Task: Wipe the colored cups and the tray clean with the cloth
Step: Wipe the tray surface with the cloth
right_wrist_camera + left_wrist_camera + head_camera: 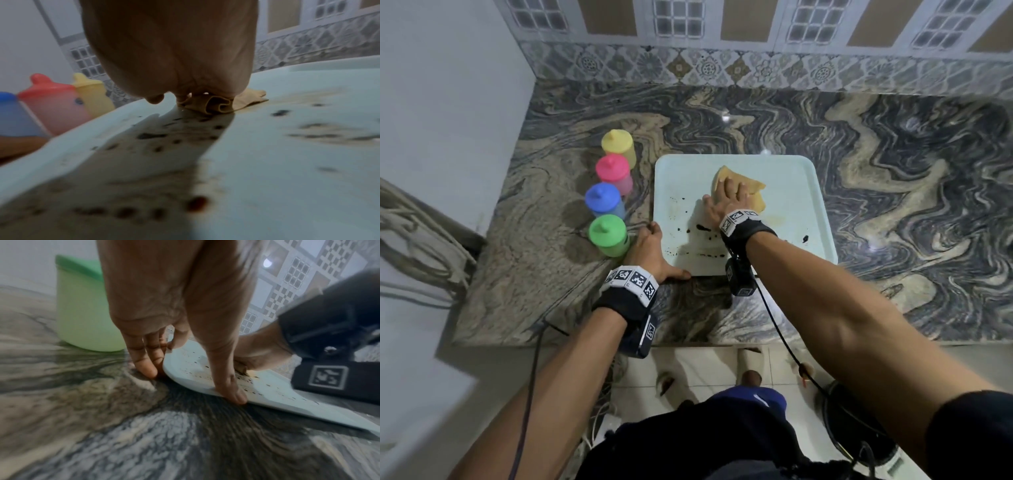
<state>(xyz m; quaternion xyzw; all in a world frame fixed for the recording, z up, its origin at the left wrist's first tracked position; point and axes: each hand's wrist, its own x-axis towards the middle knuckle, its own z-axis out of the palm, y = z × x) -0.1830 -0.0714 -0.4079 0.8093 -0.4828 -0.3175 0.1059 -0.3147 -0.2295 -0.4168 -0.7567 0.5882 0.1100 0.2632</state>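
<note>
A pale blue tray (791, 192) (267, 386) (287, 162) lies on the marbled counter, with dark spots (702, 228) and smears over its near half. My right hand (729, 192) (185, 95) presses flat on a crumpled tan cloth (755, 192) (213, 105) in the tray's far middle. My left hand (654, 251) (192, 384) braces the tray's near-left corner, with the fingers straight along the left edge and the thumb on the front rim. Yellow (618, 145) (92, 94), pink (614, 171) (51, 105), blue (604, 198) (12, 116) and green (608, 234) (82, 313) lidded cups stand in a row left of the tray.
A plain wall (448, 120) closes the counter's left side and a tiled backsplash (756, 65) runs along the back. The counter's front edge (619, 342) is just behind my wrists. Marbled counter (911, 171) stretches right of the tray. Cables hang at the lower left.
</note>
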